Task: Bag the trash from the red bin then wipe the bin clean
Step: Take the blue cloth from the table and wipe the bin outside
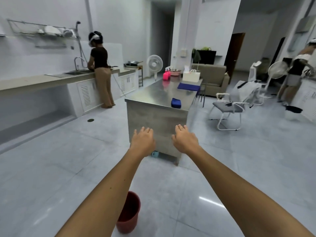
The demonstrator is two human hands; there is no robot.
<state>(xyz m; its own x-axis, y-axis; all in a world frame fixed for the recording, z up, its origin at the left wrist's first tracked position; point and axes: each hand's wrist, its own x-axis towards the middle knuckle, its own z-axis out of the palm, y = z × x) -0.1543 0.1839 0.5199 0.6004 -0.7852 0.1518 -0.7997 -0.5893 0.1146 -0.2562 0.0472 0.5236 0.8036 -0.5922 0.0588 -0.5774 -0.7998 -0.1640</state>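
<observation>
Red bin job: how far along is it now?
Nothing looks done yet. The red bin stands on the floor under the left forearm, its inside hidden. Left hand and right hand are open, holding nothing. No bag shows; bagging and wiping are left.

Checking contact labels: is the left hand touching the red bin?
Apart. The head view shows the left hand open and stretched forward in the air, while the red bin stands on the floor, well back from it.

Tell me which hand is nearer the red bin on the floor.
Left. The left hand is stretched forward, open, with its forearm passing over the red bin. The right hand, also open, reaches forward farther to the bin's right. Neither hand touches it.
</observation>
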